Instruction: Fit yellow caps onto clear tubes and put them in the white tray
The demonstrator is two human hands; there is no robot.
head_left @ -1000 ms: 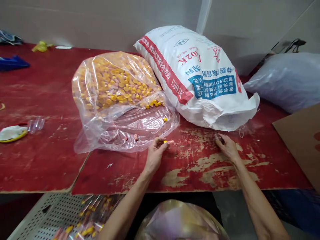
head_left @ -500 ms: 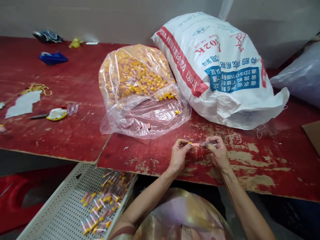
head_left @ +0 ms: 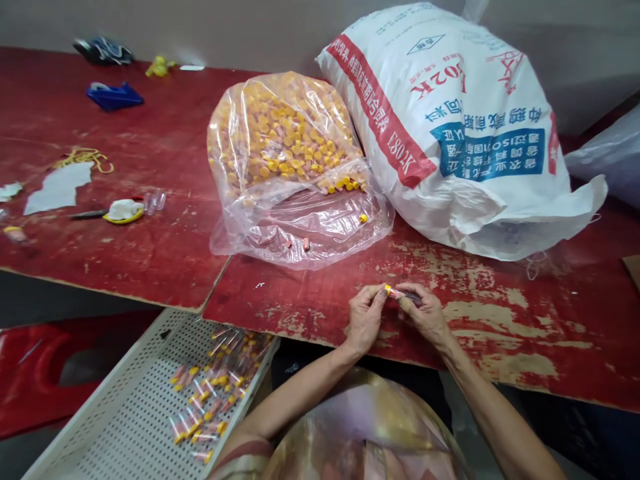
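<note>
My left hand pinches the yellow end of a small pink piece between thumb and fingertips. Closed around what looks like a clear tube is my right hand; its fingers partly cover the tube. The pink piece points into the tube's near end, but how deep it sits cannot be made out. Both hands are just above the front part of the red table. Beyond them lies a clear plastic bag with many yellow-capped pink pieces inside.
A large white woven sack leans at the back right. Left of my lap, a white perforated basket holds several capped clear tubes. A blue tape dispenser, scissors and paper lie to the left. A red stool stands below.
My right hand has come closer to the left, and the tube now meets the pink piece, less of which shows. The whole view has shifted slightly.
</note>
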